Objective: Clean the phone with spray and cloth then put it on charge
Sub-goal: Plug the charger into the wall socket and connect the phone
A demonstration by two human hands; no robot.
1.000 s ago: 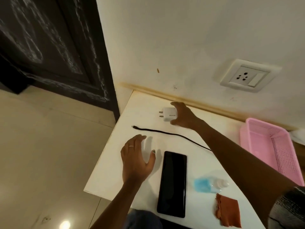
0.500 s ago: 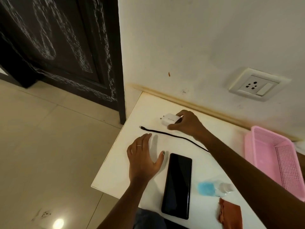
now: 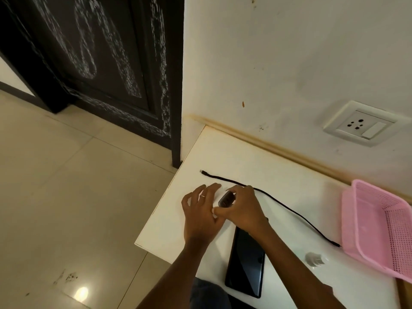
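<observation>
My right hand [image 3: 242, 209] is closed on the white charger adapter [image 3: 227, 199], whose dark end face shows between my fingers, low over the white table [image 3: 234, 152]. My left hand [image 3: 200, 211] lies right against it with fingers spread and a ring on one finger. The black phone [image 3: 245, 262] lies screen up near the front edge, its top under my right wrist. A black cable [image 3: 287, 207] runs loose across the table. Only the spray bottle's clear cap [image 3: 314, 259] shows past my right forearm. The cloth is hidden.
A white wall socket with a switch [image 3: 359, 124] sits above the table at the right. A pink mesh basket [image 3: 379, 230] stands at the right edge, by the cable's end. The table's left edge drops to a tiled floor, with a dark door [image 3: 100, 63] beyond.
My right hand has brought the adapter from near the wall back to my left hand, over the cable. The view has shifted left, and my arm now covers the bottle and cloth.
</observation>
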